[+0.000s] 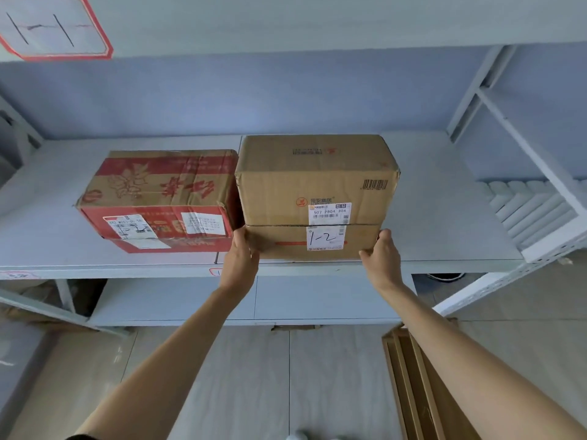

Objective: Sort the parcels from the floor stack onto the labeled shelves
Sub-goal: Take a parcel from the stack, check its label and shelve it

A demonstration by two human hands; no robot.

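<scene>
A plain brown cardboard parcel (314, 182) with a white label marked "1-2" rests on the grey shelf board (444, 223), its near edge at the shelf's front lip. My left hand (243, 255) grips its lower left front corner. My right hand (382, 252) grips its lower right front corner. A red and brown parcel (158, 192) with white shipping labels lies on the same shelf, directly to the left and touching the brown one.
A red-bordered label marked "1-1" (54, 27) hangs on the upper shelf's front edge at top left. A small red-edged tag (216, 272) sits on this shelf's lip. White rolls (527, 204) fill the neighbouring rack at right. Flat cardboard (419, 385) lies on the floor at lower right.
</scene>
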